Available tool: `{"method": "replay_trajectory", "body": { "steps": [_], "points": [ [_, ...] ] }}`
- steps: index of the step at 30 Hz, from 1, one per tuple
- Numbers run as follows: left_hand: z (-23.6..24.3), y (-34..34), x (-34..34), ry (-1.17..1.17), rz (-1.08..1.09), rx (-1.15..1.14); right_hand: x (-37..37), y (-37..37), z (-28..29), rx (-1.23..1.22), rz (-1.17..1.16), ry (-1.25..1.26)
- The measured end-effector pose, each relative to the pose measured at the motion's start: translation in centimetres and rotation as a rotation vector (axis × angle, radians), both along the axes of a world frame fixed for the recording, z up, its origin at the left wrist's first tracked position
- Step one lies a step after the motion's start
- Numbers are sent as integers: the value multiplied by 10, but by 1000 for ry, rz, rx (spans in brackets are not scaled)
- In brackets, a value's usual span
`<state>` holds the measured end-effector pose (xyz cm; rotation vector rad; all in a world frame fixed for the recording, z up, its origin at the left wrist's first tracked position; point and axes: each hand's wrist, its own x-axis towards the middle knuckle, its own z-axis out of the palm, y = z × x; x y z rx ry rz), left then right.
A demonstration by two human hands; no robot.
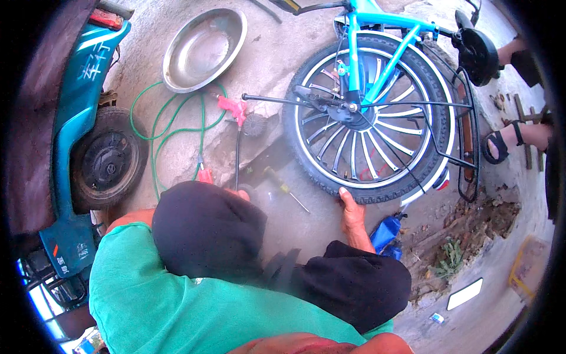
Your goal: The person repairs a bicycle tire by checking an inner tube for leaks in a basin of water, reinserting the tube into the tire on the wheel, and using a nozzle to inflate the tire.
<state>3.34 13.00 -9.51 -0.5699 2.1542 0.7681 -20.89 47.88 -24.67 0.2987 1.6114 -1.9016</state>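
A light-blue bicycle (367,44) stands ahead of me with its spoked wheel facing me. My right hand (352,213) grips the lower edge of the black tire (333,179), thumb on the tread side. Mostly hidden behind my dark-trousered knee, my left hand (242,194) shows only a bit of its fingers, beside the lower end of a thin black tube (238,156). That tube runs up toward a pink-red gun-shaped tool (233,110). Between my hands, a screwdriver (293,196) with a yellowish handle lies on the ground. Next to my right wrist is a blue pouch (386,232).
A metal basin (206,50) sits at the back left, near a coiled green hose (154,127). A turquoise vehicle (73,124) with a black wheel (107,158) stands at left. Another person's sandalled foot (501,144) is at right, near broken, rubble-strewn ground (471,227).
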Motion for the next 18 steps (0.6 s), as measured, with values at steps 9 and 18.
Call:
{"method": "replay_trajectory", "body": {
  "steps": [9, 18],
  "points": [
    [1, -7, 1, 8, 22, 21, 3, 2, -7, -15, -16, -77],
    [15, -24, 5, 26, 74, 12, 0, -1, 3, -14, -28, -36]
  ]
}}
